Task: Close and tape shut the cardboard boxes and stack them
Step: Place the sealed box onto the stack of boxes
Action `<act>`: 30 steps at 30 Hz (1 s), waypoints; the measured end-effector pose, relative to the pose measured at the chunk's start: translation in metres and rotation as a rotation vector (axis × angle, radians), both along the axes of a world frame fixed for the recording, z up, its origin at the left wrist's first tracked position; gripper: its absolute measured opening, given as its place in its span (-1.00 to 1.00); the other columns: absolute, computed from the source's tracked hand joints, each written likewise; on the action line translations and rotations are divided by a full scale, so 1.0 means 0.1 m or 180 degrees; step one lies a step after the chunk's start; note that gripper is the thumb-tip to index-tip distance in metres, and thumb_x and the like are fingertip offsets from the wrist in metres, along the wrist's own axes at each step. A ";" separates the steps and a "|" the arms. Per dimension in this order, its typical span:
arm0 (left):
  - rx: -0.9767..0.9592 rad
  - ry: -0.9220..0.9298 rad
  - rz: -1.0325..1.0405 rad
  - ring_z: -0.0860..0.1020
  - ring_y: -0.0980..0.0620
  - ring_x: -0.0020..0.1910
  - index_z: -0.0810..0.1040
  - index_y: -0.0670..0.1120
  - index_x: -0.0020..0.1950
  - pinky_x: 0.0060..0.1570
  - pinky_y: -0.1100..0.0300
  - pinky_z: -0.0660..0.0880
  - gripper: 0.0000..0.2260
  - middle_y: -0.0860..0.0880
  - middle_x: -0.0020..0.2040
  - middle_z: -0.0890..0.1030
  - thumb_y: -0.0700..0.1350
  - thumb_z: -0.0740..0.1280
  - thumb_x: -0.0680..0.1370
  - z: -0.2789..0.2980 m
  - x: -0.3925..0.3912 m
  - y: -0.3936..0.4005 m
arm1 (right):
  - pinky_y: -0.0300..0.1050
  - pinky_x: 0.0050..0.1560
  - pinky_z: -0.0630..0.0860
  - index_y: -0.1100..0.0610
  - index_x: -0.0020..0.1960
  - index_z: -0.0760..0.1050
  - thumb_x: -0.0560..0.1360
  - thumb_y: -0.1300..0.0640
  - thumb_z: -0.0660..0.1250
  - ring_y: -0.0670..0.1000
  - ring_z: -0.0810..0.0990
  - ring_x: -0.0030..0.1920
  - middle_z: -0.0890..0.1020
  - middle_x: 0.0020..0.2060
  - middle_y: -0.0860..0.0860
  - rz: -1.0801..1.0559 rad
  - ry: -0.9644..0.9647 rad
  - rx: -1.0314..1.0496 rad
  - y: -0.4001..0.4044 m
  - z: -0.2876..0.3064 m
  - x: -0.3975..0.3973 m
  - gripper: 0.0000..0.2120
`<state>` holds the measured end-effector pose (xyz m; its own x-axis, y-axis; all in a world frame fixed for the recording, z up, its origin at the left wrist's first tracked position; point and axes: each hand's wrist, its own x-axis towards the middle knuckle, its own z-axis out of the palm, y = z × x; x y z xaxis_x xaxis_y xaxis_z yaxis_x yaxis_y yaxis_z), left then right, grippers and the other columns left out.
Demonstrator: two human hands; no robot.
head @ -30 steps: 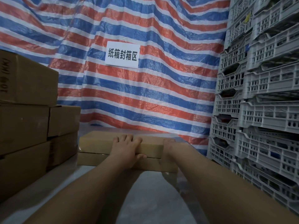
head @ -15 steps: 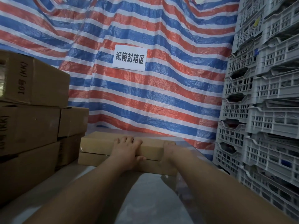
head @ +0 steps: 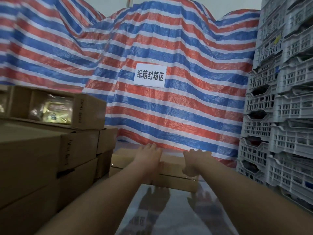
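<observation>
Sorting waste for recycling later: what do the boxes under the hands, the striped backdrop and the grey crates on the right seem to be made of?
The flat boxes look like plain brown cardboard, matte, with sharp folded edges. The striped backdrop seems to be woven plastic tarpaulin: crinkled, slightly shiny, hanging in folds. The grey crates look like moulded plastic, with regular lattice holes and smooth rims. The surface under the boxes is glossy; it mirrors the arms.

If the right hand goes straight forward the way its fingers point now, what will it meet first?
Most likely the striped tarp hanging behind the flat cardboard box. The right hand rests at the box's right end, fingers pointing toward it, though depth is hard to judge.
</observation>
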<state>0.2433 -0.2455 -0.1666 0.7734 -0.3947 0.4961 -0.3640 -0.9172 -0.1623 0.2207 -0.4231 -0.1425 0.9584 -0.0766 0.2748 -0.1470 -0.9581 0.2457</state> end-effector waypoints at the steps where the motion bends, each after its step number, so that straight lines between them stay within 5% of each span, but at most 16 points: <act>1: 0.0010 -0.0105 -0.0038 0.37 -0.10 0.35 0.37 -0.05 0.39 0.39 -0.09 0.25 -0.63 -0.08 0.35 0.43 0.10 0.14 0.64 0.06 -0.14 0.06 | 0.11 0.32 0.40 0.03 0.46 0.36 0.54 0.00 0.34 0.12 0.50 0.30 0.51 0.33 0.03 0.0014 0.0020 0.0028 0.08 0.06 -0.12 -0.49; 7: -0.0284 -0.0280 -0.0446 0.55 -0.01 0.01 0.53 -0.01 0.20 0.08 0.09 0.46 -0.74 0.01 0.12 0.58 0.07 0.16 0.65 0.33 -1.13 0.38 | 0.01 0.24 0.45 0.03 0.37 0.40 0.56 -0.04 0.30 0.08 0.51 0.18 0.54 0.17 0.01 0.0244 0.0231 0.0057 0.57 0.37 -0.92 -0.59; 12: -0.0321 -0.0271 -0.0485 0.58 0.05 -0.13 0.53 0.03 0.05 0.02 0.09 0.57 -0.79 0.06 -0.09 0.59 0.06 0.14 0.65 0.50 -1.97 0.75 | -0.11 -0.03 0.45 0.03 0.01 0.42 0.59 -0.05 0.27 0.02 0.53 -0.08 0.50 -0.19 -0.06 0.0562 0.0042 0.0057 0.89 0.48 -1.50 -0.85; 16: -0.0383 -0.0427 -0.0556 0.48 0.16 -0.24 0.33 0.13 -0.13 -0.19 0.28 0.41 -0.85 0.18 -0.26 0.41 0.02 0.20 0.64 0.53 -2.55 1.15 | -0.17 -0.11 0.44 -0.05 -0.27 0.35 0.58 -0.11 0.26 -0.11 0.47 -0.28 0.47 -0.33 -0.12 0.1022 -0.0203 0.0110 1.14 0.44 -1.89 -0.71; 18: -0.0197 -0.0438 -0.0371 0.51 0.13 -0.19 0.44 0.08 -0.09 -0.13 0.20 0.50 -0.92 0.13 -0.18 0.50 -0.05 0.30 0.59 0.52 -2.74 1.36 | -0.21 -0.21 0.40 -0.07 -0.33 0.34 0.56 -0.13 0.25 -0.13 0.46 -0.32 0.46 -0.36 -0.13 0.1277 -0.0188 0.0170 1.24 0.38 -2.02 -0.68; 21: -0.0005 -0.0516 -0.0212 0.49 0.07 -0.15 0.49 0.04 0.05 -0.15 0.17 0.47 -0.91 0.07 -0.07 0.53 -0.10 0.32 0.57 0.55 -2.95 1.71 | -0.26 -0.30 0.37 -0.08 -0.31 0.38 0.54 -0.08 0.28 -0.11 0.52 -0.30 0.50 -0.35 -0.13 0.1399 -0.0133 -0.0009 1.37 0.33 -2.12 -0.73; 26: -0.0343 -0.0953 -0.0125 0.45 0.07 -0.25 0.44 0.01 -0.04 -0.21 0.15 0.43 -0.82 0.12 -0.24 0.40 0.01 0.11 0.66 0.70 -3.11 2.42 | -0.29 -0.39 0.32 -0.05 -0.32 0.44 0.56 -0.11 0.21 -0.13 0.50 -0.39 0.51 -0.40 -0.11 0.1782 -0.0333 0.0119 1.77 0.45 -2.23 -0.69; 30: -0.0691 -0.1387 0.0206 0.51 0.02 -0.06 0.50 -0.03 0.08 -0.04 0.07 0.50 -0.81 0.02 -0.02 0.52 0.00 0.14 0.63 0.90 -2.99 3.23 | -0.14 -0.27 0.44 -0.02 -0.12 0.52 0.58 -0.11 0.17 -0.06 0.54 -0.22 0.58 -0.24 -0.06 0.2480 -0.0876 0.0451 2.53 0.72 -2.18 -0.75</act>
<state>-0.0561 0.0774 -0.0770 0.4950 -0.2043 0.8445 -0.2458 -0.9652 -0.0894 0.0028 -0.1697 -0.0701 0.6516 0.5284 0.5443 0.5328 -0.8295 0.1675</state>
